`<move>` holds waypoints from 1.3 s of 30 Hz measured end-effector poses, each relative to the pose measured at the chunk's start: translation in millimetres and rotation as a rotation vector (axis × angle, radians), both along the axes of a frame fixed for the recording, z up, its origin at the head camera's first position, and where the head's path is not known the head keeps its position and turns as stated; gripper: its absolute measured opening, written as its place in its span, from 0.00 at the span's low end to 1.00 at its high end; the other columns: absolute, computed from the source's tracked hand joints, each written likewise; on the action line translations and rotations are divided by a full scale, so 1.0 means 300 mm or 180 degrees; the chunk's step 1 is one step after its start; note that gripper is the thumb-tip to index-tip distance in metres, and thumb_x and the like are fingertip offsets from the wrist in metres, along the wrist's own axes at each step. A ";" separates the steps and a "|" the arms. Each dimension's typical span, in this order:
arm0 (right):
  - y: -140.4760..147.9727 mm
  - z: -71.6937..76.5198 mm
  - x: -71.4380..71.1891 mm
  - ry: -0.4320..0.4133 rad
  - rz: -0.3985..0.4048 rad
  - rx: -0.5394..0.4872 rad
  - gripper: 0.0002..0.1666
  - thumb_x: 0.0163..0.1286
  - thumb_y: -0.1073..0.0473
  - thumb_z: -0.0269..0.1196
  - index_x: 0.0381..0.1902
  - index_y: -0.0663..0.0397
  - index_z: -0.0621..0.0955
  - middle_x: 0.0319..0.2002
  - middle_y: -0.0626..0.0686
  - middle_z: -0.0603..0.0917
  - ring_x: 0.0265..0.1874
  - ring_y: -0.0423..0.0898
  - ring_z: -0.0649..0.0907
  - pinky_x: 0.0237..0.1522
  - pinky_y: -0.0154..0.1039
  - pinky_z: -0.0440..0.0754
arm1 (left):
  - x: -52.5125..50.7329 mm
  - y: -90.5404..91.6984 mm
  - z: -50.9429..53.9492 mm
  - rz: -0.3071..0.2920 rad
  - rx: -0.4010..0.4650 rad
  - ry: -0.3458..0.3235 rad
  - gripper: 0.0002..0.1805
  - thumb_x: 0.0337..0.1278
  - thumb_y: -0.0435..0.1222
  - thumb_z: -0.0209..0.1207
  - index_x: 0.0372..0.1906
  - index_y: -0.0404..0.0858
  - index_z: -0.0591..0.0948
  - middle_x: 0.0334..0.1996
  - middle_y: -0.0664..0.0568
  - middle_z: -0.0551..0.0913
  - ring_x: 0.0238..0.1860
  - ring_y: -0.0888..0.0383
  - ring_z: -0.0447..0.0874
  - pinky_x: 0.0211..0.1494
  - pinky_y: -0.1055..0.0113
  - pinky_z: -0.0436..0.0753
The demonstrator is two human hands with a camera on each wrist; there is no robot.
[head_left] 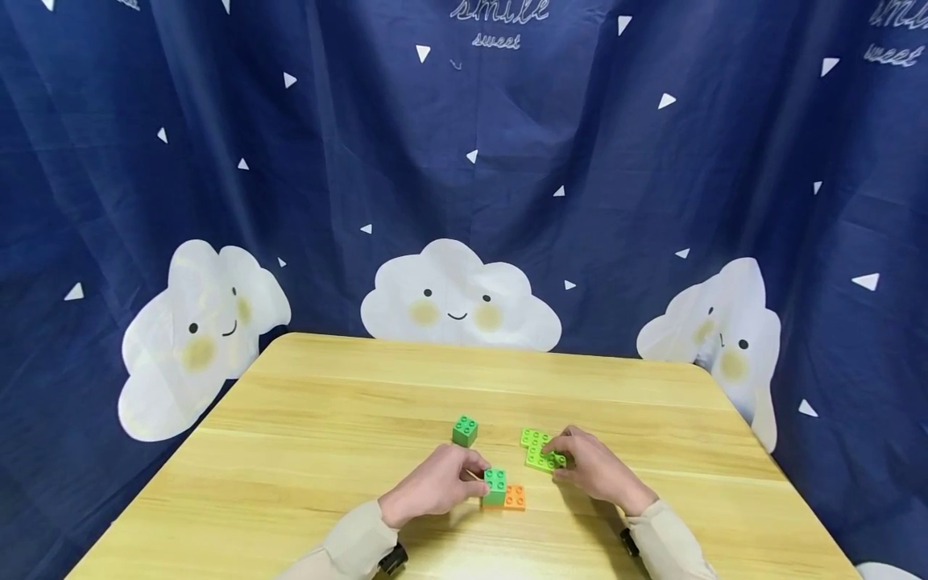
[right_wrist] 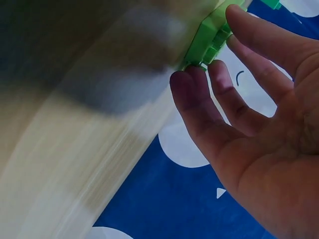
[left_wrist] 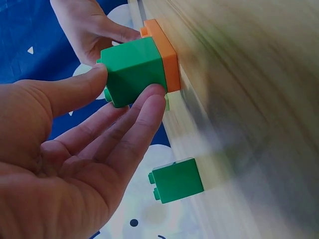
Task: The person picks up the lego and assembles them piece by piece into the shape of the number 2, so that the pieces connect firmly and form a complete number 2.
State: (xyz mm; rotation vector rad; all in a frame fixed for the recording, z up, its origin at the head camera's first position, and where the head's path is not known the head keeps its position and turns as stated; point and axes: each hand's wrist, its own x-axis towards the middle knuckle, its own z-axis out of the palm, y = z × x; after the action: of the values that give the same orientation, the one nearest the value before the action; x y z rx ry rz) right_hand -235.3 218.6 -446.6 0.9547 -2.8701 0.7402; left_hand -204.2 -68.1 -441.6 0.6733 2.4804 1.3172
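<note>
Near the front of the table, a green toy brick (head_left: 495, 486) sits on one end of a flat orange brick (head_left: 515, 497). My left hand (head_left: 438, 483) pinches the green brick, with its thumb (left_wrist: 82, 88) at the studded end and fingertips along one side. To the right, my right hand (head_left: 598, 467) holds a lime-green studded piece (head_left: 538, 455) between thumb and fingers at its near right part. The right wrist view shows the lime piece (right_wrist: 207, 37) only partly, with fingertips at its edges. Another green brick (head_left: 465, 432) stands loose behind my left hand.
The pieces lie on a light wooden table (head_left: 348, 419) with rounded back corners. Behind it hangs a dark blue curtain (head_left: 464, 201) printed with white clouds and triangles. Dark bands (head_left: 394, 558) show at the sleeve cuffs.
</note>
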 end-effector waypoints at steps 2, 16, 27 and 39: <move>-0.001 -0.001 0.000 0.0006 0.0021 0.0009 0.20 0.57 0.69 0.75 0.49 0.60 0.86 0.38 0.48 0.80 0.34 0.42 0.75 0.35 0.35 0.77 | -0.002 -0.001 -0.001 -0.0012 0.0012 0.0008 0.12 0.63 0.32 0.67 0.49 0.32 0.87 0.42 0.50 0.90 0.40 0.64 0.87 0.43 0.73 0.85; -0.017 -0.015 -0.005 -0.0370 -0.0158 0.0003 0.20 0.53 0.72 0.76 0.44 0.59 0.86 0.39 0.50 0.87 0.36 0.45 0.82 0.39 0.41 0.84 | 0.005 0.000 -0.016 0.0028 0.0032 -0.0009 0.16 0.65 0.33 0.66 0.54 0.29 0.84 0.46 0.45 0.89 0.40 0.62 0.88 0.43 0.72 0.86; -0.015 -0.016 -0.006 -0.0352 -0.0163 -0.0060 0.17 0.56 0.71 0.75 0.45 0.60 0.85 0.38 0.51 0.86 0.33 0.42 0.80 0.36 0.38 0.81 | 0.004 0.007 -0.014 0.0079 0.0063 0.0053 0.17 0.66 0.33 0.65 0.55 0.29 0.84 0.50 0.42 0.88 0.43 0.55 0.91 0.47 0.68 0.88; -0.017 -0.014 -0.004 -0.0274 -0.0139 -0.0054 0.18 0.57 0.71 0.74 0.47 0.62 0.85 0.43 0.53 0.87 0.35 0.44 0.82 0.38 0.39 0.83 | 0.002 0.010 -0.019 0.0074 0.0045 0.0083 0.18 0.67 0.34 0.64 0.57 0.29 0.82 0.51 0.42 0.87 0.42 0.55 0.90 0.44 0.69 0.88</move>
State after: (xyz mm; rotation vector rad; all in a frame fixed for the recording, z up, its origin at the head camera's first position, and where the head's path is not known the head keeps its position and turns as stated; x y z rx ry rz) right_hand -236.5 213.7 -450.9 0.8762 -2.9423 0.8201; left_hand -203.5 -65.0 -447.3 0.6711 2.5092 1.3440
